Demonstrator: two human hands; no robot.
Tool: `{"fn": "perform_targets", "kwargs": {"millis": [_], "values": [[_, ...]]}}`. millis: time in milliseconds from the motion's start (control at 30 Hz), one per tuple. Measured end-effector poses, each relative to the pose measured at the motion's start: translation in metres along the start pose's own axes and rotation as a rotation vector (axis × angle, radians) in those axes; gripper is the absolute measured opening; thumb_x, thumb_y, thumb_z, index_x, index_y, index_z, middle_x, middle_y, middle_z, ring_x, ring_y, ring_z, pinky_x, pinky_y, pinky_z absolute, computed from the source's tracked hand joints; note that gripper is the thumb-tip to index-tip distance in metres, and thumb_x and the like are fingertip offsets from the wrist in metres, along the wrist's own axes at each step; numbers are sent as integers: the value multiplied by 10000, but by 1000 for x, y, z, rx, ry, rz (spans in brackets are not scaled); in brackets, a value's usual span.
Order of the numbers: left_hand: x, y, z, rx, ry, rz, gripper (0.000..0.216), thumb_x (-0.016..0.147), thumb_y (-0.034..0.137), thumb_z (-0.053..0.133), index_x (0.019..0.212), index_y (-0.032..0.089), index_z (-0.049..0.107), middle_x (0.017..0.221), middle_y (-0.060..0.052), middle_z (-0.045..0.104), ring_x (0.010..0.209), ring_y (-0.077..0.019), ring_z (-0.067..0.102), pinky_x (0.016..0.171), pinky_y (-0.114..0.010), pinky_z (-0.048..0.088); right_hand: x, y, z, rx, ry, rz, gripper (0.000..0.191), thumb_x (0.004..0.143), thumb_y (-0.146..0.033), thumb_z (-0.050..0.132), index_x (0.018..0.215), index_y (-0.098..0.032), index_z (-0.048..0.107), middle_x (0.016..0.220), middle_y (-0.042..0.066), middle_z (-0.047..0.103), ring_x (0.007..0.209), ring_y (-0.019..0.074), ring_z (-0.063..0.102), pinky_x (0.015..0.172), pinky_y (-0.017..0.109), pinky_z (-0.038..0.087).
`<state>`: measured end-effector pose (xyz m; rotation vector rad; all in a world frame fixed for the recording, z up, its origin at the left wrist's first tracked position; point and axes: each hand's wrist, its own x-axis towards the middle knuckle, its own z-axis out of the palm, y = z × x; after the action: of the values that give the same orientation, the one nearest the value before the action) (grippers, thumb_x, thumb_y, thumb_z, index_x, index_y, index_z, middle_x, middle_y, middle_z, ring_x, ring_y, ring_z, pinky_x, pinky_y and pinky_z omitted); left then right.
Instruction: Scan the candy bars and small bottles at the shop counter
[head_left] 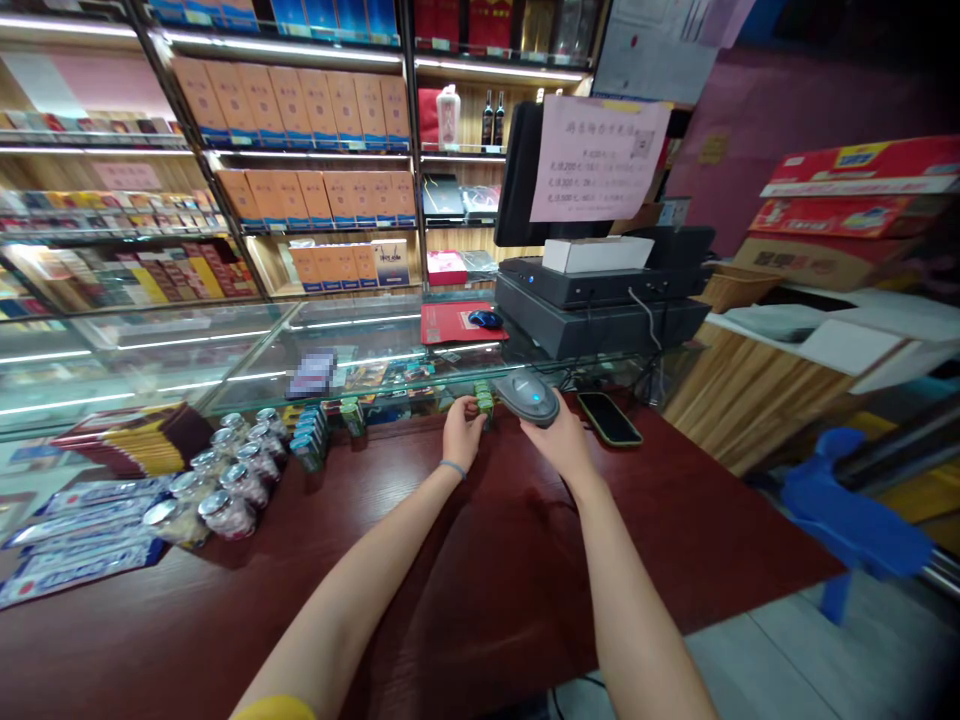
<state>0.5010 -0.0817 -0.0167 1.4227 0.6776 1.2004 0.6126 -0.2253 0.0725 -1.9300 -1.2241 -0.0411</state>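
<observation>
My right hand [562, 440] is wrapped round a grey barcode scanner [529, 398] with a lit blue spot on top, held above the dark red wooden table [510, 560]. Just left of it, my left hand [463, 432] has its fingers curled against a short row of small green packs [484, 400] by the glass counter's edge. The fingertips partly hide the nearest packs. One more small green pack [352, 415] stands apart to the left, beside a row of blue-green packs [309, 437]. A phone [610, 418] lies to the right of the scanner.
Several lidded jars [234, 512], blue-white packets [90, 525] and brown-yellow packs [142, 440] occupy the left side. Behind are a glass display counter [247, 350], a mouse [486, 319] and a cash register with monitor [600, 300]. A blue stool [855, 500] stands at right.
</observation>
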Motion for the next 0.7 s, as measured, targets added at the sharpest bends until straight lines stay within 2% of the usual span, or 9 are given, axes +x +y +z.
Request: {"fn": "perform_targets", "kwargs": {"millis": [233, 367, 500, 700], "values": [[1, -6, 0, -35, -16, -25, 391, 686, 92, 747, 1030, 203, 598, 899, -21, 535, 866, -171, 537, 842, -325, 497, -1, 1, 2, 3, 10, -18, 379, 795, -360, 631, 1149, -256, 546, 923, 82, 754, 945, 301, 719, 712, 334, 523], [-1, -2, -9, 18, -9, -5, 488, 663, 91, 770, 1097, 202, 575, 971, -35, 546, 891, -172, 551, 800, -310, 507, -1, -1, 4, 13, 0, 10, 363, 783, -359, 638, 1120, -259, 545, 944, 87, 754, 966, 315, 716, 733, 349, 528], [-4, 15, -36, 50, 42, 61, 475, 717, 154, 769, 1146, 205, 572, 1057, -58, 561, 905, -169, 585, 813, -318, 513, -2, -3, 8, 40, -12, 12, 385, 787, -368, 638, 1146, -251, 560, 953, 95, 752, 986, 312, 713, 752, 370, 542], [-12, 48, -103, 18, 229, 113, 364, 742, 208, 771, 1068, 208, 609, 1040, -65, 595, 976, -190, 597, 878, -327, 504, -5, -6, 20, 97, -17, -55, 427, 792, -362, 645, 1200, -250, 584, 944, 83, 757, 972, 294, 713, 751, 379, 554]]}}
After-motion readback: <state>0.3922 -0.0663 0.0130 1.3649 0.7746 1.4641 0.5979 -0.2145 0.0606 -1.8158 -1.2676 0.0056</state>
